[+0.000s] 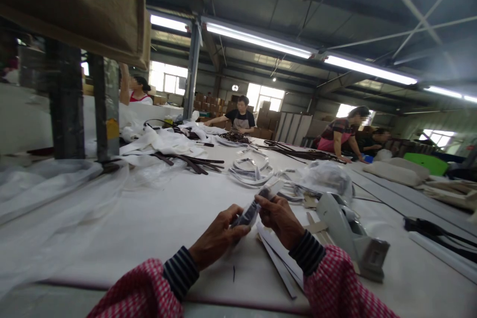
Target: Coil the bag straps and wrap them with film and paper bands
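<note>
Red-checked at sleeves [143, 283], pinching a slim dark plastic-wrapped bundle [248, 214], angled toward one o'clock, in closed grip of left hand [219, 235] and right hand [281, 219].

Near: left hand [219, 234], 1; right hand [280, 217], 1; wrapped packet [247, 214], 1. Near right: tape dispenser [337, 224], 1. Near left, overhead: carton [74, 12], 1. Far: co-workers [242, 120], at least 4; wall clock [235, 88], 1; windows [266, 96], at least 4; lit tube lamps [257, 39], at least 5. Brown straps [196, 163]: many, tangled, exact count unobtainable.
</note>
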{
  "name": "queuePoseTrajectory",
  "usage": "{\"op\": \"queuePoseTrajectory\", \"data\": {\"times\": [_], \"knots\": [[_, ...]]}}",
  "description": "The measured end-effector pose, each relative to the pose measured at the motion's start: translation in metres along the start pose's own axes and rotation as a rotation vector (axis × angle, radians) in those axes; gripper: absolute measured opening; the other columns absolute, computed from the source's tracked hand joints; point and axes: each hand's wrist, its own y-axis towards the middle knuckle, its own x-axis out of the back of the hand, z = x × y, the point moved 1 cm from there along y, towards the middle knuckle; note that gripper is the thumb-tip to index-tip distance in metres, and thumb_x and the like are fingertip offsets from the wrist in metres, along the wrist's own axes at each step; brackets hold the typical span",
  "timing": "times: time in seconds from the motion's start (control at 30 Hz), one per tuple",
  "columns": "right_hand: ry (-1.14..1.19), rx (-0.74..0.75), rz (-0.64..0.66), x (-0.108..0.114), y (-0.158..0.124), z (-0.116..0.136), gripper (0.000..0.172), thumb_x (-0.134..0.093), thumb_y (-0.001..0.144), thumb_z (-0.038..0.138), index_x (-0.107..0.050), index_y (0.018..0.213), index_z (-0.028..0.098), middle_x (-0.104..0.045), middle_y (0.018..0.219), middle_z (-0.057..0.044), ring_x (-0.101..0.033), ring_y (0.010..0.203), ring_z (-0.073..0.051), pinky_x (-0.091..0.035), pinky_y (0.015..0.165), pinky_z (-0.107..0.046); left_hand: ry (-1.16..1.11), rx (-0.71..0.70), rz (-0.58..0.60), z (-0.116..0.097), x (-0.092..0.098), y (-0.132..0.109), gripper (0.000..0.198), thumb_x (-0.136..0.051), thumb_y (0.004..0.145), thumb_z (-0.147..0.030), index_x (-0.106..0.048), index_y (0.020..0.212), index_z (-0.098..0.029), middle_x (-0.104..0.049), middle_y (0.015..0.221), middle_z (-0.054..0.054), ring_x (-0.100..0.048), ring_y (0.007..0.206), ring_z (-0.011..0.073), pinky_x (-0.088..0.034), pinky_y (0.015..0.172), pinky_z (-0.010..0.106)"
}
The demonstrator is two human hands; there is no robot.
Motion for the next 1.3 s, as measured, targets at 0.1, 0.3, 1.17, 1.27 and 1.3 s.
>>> {"op": "queuePoseTrajectory", "data": {"times": [0.1,0.3,1.17,1.27,1.3], "knots": [[-0.029,-0.011,0.092,-0.008,-0.007,0.005,0.041,-0.081,0.076,0.048,-0.055,0.071,0.016,-0.043,0.053,0.007,-0.03,0.044,-0.004,-0.015,0.043,-0.021,0.085,-0.016,-0.067,0.002,0.001,0.0,0.017,-0.062,0.085,-0.032,-0.06,0.094,-0.018,-0.055,0.082,-0.001,-0.049,0.078,0.0173,-0.038,0.07,0.029],[-0.167,0.161,0.07,-0.026,-0.02,0.007,0.043,-0.073,0.084,0.048,-0.055,0.063,0.016,-0.041,0.049,0.006,-0.028,0.044,-0.005,-0.015,0.044,-0.024,0.106,-0.023,-0.152,-0.003,0.002,-0.001,0.012,-0.061,0.086,-0.03,-0.061,0.089,-0.019,-0.058,0.084,0.001,-0.052,0.079,0.0182,-0.039,0.07,0.029],[-0.072,0.085,0.056,-0.017,-0.029,0.025,0.038,-0.075,0.082,0.05,-0.056,0.079,0.017,-0.043,0.06,0.007,-0.023,0.046,-0.004,-0.014,0.042,-0.022,0.127,-0.034,-0.167,-0.003,0.003,-0.002,0.015,-0.064,0.078,-0.027,-0.064,0.09,-0.018,-0.058,0.085,0.0,-0.052,0.081,0.0192,-0.039,0.071,0.029],[0.009,0.061,0.072,-0.013,-0.023,0.029,0.038,-0.079,0.08,0.046,-0.054,0.078,0.018,-0.034,0.056,0.011,-0.017,0.045,-0.003,-0.01,0.042,-0.022,0.14,-0.037,-0.164,-0.004,0.002,-0.002,0.015,-0.063,0.078,-0.027,-0.064,0.09,-0.018,-0.058,0.085,0.0,-0.052,0.081,0.0195,-0.038,0.072,0.03],[0.008,0.063,0.075,-0.014,-0.022,0.028,0.036,-0.08,0.079,0.044,-0.055,0.079,0.018,-0.031,0.054,0.012,-0.016,0.045,-0.004,-0.01,0.042,-0.022,0.143,-0.038,-0.166,-0.004,0.002,-0.002,0.014,-0.063,0.078,-0.026,-0.064,0.09,-0.018,-0.058,0.085,0.0,-0.052,0.082,0.0196,-0.038,0.072,0.03]]}}
